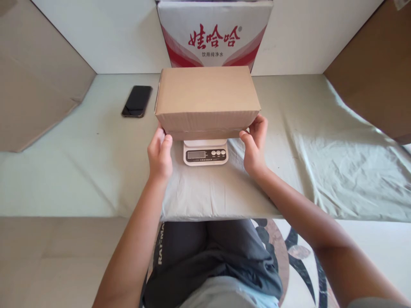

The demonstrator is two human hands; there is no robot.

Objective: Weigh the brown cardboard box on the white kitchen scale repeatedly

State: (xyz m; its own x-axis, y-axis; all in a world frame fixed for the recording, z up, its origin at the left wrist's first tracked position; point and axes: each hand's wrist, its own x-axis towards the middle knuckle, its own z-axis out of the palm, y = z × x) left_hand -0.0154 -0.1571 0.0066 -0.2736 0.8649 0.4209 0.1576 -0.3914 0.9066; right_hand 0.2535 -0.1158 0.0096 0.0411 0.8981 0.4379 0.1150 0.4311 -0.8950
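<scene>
In the head view, grips the brown cardboard box [207, 92] at its near lower corners with left hand [160, 155] and right hand [255, 147], over the white scale [206, 159] with any contact hidden, right of the phone [137, 101].

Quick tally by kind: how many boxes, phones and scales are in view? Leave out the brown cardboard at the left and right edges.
Boxes: 2 (brown box, held between the left hand and right hand; white box with red lettering, behind it)
Phones: 1 (black phone)
Scales: 1 (white scale, partly hidden by the brown box)
Total: 4
</scene>
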